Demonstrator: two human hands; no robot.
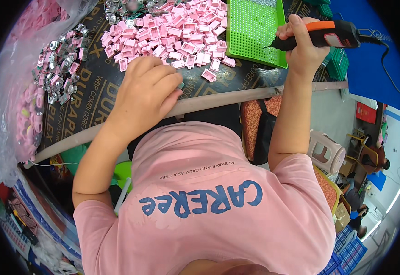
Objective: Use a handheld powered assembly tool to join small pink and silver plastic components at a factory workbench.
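My right hand (303, 43), raised over the right side of the table, is wrapped round a black and orange electric screwdriver (337, 34). Its thin bit points left, above a bright green perforated tray (250, 49). My left hand (152, 87) is closed near the table's front edge, fingers curled down. A small green bit shows at its fingertips, but the fingers hide what it belongs to. Just beyond the left hand spreads a heap of small pink plastic housings (163, 34), with a loose pink housing (209, 75) at its near edge.
Small assemblies with clear lenses (62, 64) lie on the left, beside bagged pink parts (29, 114). Small silvery pieces sit in the green tray's far end. Dark green trays (336, 64) stand at the right. The screwdriver's cord (384, 59) hangs over a blue surface (369, 78).
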